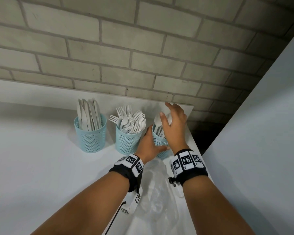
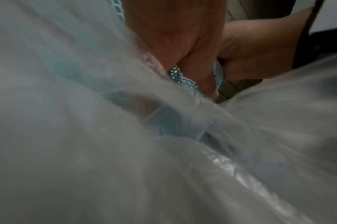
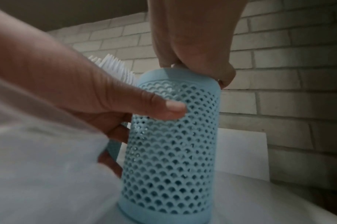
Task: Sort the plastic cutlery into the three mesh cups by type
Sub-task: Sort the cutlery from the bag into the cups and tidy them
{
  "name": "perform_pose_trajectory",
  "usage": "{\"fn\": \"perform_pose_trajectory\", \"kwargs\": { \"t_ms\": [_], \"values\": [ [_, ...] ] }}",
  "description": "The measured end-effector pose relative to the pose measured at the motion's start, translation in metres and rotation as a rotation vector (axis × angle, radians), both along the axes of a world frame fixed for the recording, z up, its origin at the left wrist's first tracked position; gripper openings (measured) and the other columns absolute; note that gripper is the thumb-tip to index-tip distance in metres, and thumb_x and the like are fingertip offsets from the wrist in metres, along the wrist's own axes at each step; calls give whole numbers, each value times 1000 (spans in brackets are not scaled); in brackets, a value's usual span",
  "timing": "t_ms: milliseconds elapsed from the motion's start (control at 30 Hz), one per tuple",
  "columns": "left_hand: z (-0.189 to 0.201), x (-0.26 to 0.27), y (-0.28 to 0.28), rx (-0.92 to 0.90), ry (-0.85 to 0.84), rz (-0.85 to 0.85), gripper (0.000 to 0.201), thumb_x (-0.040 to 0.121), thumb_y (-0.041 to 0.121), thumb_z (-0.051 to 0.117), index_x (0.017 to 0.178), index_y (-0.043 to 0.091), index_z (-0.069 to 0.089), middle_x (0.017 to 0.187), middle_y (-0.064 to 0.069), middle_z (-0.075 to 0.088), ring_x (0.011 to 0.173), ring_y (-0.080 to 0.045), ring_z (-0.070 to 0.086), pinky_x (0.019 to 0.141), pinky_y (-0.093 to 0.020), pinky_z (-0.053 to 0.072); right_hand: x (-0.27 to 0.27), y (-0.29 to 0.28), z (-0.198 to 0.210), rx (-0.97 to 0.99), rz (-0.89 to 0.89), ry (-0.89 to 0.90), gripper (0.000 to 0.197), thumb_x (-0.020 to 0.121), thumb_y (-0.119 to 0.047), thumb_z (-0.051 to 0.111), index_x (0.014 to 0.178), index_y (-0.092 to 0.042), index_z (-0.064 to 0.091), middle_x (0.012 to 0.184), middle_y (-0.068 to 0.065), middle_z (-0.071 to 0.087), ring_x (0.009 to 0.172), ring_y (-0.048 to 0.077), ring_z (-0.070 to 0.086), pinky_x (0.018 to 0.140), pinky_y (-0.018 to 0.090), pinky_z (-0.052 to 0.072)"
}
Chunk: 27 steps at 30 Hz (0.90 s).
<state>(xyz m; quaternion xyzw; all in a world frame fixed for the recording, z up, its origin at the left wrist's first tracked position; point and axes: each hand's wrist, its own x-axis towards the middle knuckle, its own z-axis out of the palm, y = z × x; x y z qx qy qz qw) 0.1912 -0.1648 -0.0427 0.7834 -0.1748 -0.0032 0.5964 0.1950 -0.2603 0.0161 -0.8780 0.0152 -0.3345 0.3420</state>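
Cutlery sorting station, white table (image 1: 41, 158). Nearest: crumpled clear plastic bag (image 1: 157, 197) between the forearms. Left hand (image 1: 147, 146) grasps right mesh cup (image 1: 159, 141) round its wall; right hand (image 1: 175, 122) closes over the spoons (image 1: 158, 119) standing in it. Beyond, leftward: fork cup (image 1: 127, 141), knife cup (image 1: 91, 138). Farthest: brick wall (image 1: 143, 48).
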Motion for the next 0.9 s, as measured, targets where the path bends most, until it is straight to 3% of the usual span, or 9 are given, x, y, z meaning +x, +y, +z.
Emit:
{"fn": "perform_pose_trajectory", "kwargs": {
  "t_ms": [67, 167, 333, 467, 567, 633, 700, 800, 900],
  "values": [
    [2, -2, 0, 3, -9, 17, 90, 66, 17, 83, 140, 15, 32, 134, 1, 49, 123, -11, 46, 102, -21, 33, 0, 1, -2, -136, -52, 103, 36, 97, -32, 46, 131, -27, 54, 145, 6, 38, 131, 25, 33, 107, 41, 32],
    [5, -4, -2, 40, -35, 52, 87, 66, 20, 84, 138, 13, 35, 134, 0, 50, 119, -8, 45, 101, -20, 32, -2, 1, -3, -271, -74, 229, 35, 99, -33, 39, 129, -25, 56, 149, 5, 33, 130, 28, 33, 105, 37, 33],
    [8, -8, 0, 133, 13, 76, 87, 65, 25, 84, 137, 11, 37, 134, -5, 52, 125, -20, 48, 108, -37, 36, -5, -1, 4, -219, -21, 282, 43, 99, -37, 38, 140, -28, 43, 156, 5, 20, 141, 26, 20, 114, 41, 22],
    [18, -14, 11, 330, 135, 38, 78, 69, 39, 79, 129, 8, 40, 126, -7, 55, 119, -25, 51, 101, -37, 42, -17, -2, 15, 38, -93, 145, 49, 98, -41, 39, 145, -29, 33, 158, 4, 16, 144, 26, 19, 116, 45, 22],
    [35, -29, 25, 519, 172, -61, 52, 83, 48, 62, 112, 8, 46, 106, -9, 57, 111, -26, 53, 93, -32, 42, -33, -4, 18, 288, -175, 98, 49, 99, -39, 36, 146, -25, 30, 157, 6, 18, 142, 26, 24, 112, 39, 26],
    [41, -40, 35, 629, 175, -111, 61, 91, 52, 47, 128, 4, 44, 128, -17, 52, 128, -30, 43, 105, -36, 36, -45, -3, 14, 408, -219, 108, 50, 100, -37, 35, 146, -20, 29, 154, 10, 23, 138, 27, 31, 107, 37, 31],
    [43, -52, 48, 681, 178, -98, 73, 94, 54, 38, 142, 0, 30, 147, -17, 36, 137, -31, 33, 110, -37, 30, -57, -2, 9, 506, -270, 147, 51, 100, -38, 34, 146, -16, 30, 150, 14, 28, 133, 30, 38, 104, 38, 35],
    [37, -62, 68, 666, 237, -41, 79, 92, 60, 33, 144, 0, 25, 149, -16, 35, 134, -30, 38, 108, -37, 34, -72, -2, -3, 653, -342, 196, 50, 99, -37, 36, 142, -11, 34, 142, 20, 35, 122, 36, 45, 98, 40, 38],
    [36, -74, 87, 581, 343, 7, 80, 93, 60, 27, 147, 1, 20, 153, -15, 28, 138, -29, 32, 112, -37, 28, -84, -1, -14, 786, -429, 298, 50, 99, -39, 35, 138, -8, 37, 139, 24, 40, 122, 39, 44, 99, 43, 37]
  ]
}}
